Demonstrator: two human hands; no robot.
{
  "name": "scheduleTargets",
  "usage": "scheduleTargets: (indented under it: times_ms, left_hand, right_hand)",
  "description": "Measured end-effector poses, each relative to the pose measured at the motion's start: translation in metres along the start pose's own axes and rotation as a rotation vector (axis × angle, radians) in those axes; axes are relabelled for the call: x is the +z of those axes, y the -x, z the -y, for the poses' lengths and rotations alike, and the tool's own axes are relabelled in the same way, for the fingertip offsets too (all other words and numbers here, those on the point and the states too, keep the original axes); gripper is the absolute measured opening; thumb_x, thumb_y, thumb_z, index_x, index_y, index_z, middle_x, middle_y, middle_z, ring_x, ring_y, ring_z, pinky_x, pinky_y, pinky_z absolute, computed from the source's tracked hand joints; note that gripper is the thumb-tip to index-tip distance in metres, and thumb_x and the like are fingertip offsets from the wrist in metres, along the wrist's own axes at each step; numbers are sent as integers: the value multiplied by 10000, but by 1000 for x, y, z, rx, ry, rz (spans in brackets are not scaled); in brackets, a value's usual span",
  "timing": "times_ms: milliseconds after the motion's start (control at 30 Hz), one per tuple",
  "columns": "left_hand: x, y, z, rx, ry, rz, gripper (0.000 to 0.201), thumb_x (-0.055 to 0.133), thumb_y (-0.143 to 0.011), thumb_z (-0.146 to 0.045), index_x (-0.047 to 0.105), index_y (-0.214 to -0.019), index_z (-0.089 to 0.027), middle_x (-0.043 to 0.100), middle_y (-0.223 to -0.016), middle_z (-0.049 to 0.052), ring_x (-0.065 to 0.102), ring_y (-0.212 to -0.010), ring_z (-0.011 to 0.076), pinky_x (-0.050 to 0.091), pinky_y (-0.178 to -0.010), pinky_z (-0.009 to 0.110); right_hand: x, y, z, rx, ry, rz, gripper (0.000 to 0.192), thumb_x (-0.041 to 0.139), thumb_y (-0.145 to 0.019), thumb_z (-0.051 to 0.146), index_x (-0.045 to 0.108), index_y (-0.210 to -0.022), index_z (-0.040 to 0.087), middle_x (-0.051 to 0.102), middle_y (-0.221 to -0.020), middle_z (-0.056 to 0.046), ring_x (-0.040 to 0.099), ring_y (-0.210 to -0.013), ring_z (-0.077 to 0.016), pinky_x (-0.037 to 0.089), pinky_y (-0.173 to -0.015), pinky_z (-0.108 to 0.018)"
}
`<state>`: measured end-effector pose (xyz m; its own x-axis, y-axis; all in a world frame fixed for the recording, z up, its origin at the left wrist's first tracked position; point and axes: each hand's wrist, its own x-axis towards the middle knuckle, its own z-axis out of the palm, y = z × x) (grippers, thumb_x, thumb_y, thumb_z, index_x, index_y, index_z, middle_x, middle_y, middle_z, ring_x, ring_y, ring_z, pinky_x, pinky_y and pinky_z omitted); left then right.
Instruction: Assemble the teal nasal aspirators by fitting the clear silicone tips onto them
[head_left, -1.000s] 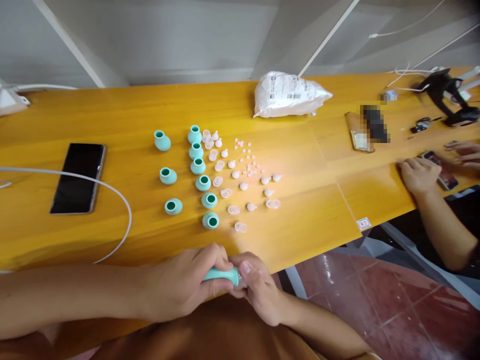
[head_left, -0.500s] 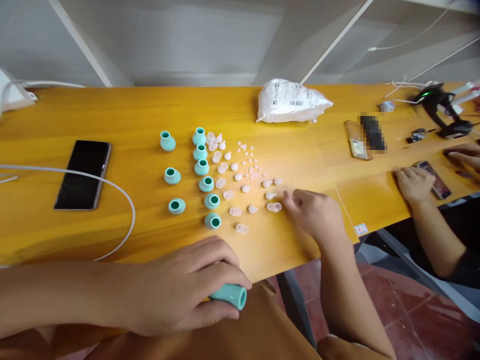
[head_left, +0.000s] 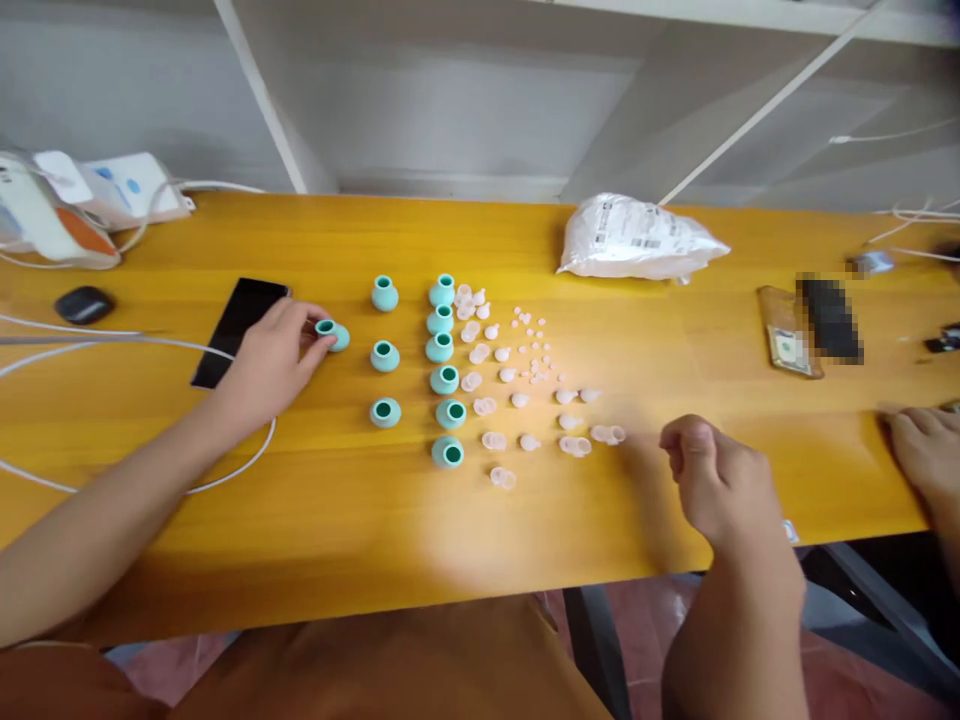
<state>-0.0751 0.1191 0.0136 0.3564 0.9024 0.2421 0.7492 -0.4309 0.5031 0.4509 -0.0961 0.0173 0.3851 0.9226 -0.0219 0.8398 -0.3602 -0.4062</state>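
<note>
My left hand (head_left: 274,355) pinches a teal rubber bulb (head_left: 337,338) between thumb and fingers, low over the table beside the phone. Its open neck points up and to the left. Three more teal bulbs stand in a column (head_left: 385,357) just right of it. Farther right is a longer column of teal bulbs (head_left: 445,380), then clear plastic cups (head_left: 484,406), small white bulb-shaped tips (head_left: 520,400) and tiny round bits (head_left: 535,350). My right hand (head_left: 716,475) is closed above the table, right of the last clear cups (head_left: 608,434); whatever its curled fingers hold is hidden.
A black phone (head_left: 240,320) lies at left under a white cable (head_left: 255,470). Behind it are a black mouse-like object (head_left: 84,304) and white boxes (head_left: 139,185). A white plastic parcel (head_left: 637,240) sits at the back. Another person's hand (head_left: 926,450) rests at far right.
My left hand has carried the teal bulb from the front edge to the left side of the bulbs. My right hand has drawn back rightward; another clear cup now lies near it. The view has shifted left.
</note>
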Motion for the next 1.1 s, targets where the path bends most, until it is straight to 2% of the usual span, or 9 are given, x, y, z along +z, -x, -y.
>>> scheduleTargets:
  times_ms: [133, 333, 467, 600, 700, 800, 900, 1000, 1100]
  left_hand:
    - [9, 5, -4, -7, 21, -5, 128, 714, -1055, -318, 699, -1161, -246, 741, -1193, 80, 775, -1040, 290, 641, -1024, 456]
    - [5, -17, -15, -86, 114, -24, 155, 761, -1008, -251, 715, -1152, -218, 738, -1228, 77, 788, -1026, 252, 672, -998, 431]
    - [15, -31, -27, -72, 182, 81, 158, 805, -984, -222, 719, -1116, -212, 746, -1220, 54, 804, -988, 226, 676, -1011, 432]
    - [30, -37, -38, -34, 184, 109, 176, 822, -972, -200, 712, -1107, -225, 743, -1210, 40, 804, -1055, 230, 672, -1035, 427]
    - [32, -40, -41, -24, 172, 111, 198, 842, -970, -210, 720, -1125, -227, 763, -1217, 43, 796, -1100, 244, 654, -1087, 451]
    - [19, -41, -47, -26, 144, 84, 239, 852, -978, -236, 732, -1184, -224, 773, -1263, 63, 787, -1171, 265, 633, -1135, 473]
    - [-5, -28, -56, 5, 105, 8, 207, 777, -1052, -310, 735, -1239, -232, 775, -1294, 77, 772, -1239, 275, 621, -1160, 474]
    - [-28, 6, -58, -4, 123, -11, 232, 647, -1117, -419, 729, -1244, -244, 788, -1264, 81, 783, -1182, 267, 641, -1113, 478]
    - [-44, 52, -39, -159, 195, -14, 358, 647, -1084, -528, 689, -1292, -240, 804, -1278, 107, 794, -1160, 280, 673, -1034, 485]
  right_hand:
    - [3, -1, -6, 39, -2, 31, 653, 291, -1102, 787, 645, -842, 303, 693, -719, -85, 667, -724, -321, 448, -716, -430]
    - [11, -4, -18, 60, -22, 78, 643, 324, -1077, 799, 660, -839, 305, 704, -725, -66, 686, -735, -333, 477, -738, -448]
    - [11, -10, -24, 61, -57, 98, 639, 348, -1048, 811, 660, -823, 300, 681, -687, -60, 684, -704, -332, 486, -735, -461]
    - [5, -10, -24, 74, -97, 104, 661, 345, -1023, 833, 679, -855, 287, 665, -662, -53, 682, -693, -319, 503, -743, -456]
    - [-1, -5, -25, 92, -112, 117, 718, 331, -990, 888, 691, -880, 276, 659, -653, -50, 676, -671, -313, 517, -732, -455]
    - [-9, 0, -29, 112, -126, 100, 718, 336, -975, 895, 694, -883, 279, 669, -661, -49, 687, -662, -309, 536, -737, -462]
    - [-16, 4, -35, 150, -137, 28, 601, 427, -961, 836, 697, -839, 313, 678, -662, -51, 713, -666, -326, 541, -728, -493]
    - [-15, 7, -41, 216, -133, -148, 448, 496, -966, 736, 696, -808, 368, 672, -665, -63, 704, -639, -356, 505, -663, -537]
    - [-6, 5, -43, 168, -197, -296, 259, 507, -995, 548, 716, -925, 413, 678, -723, -63, 702, -689, -365, 478, -630, -541]
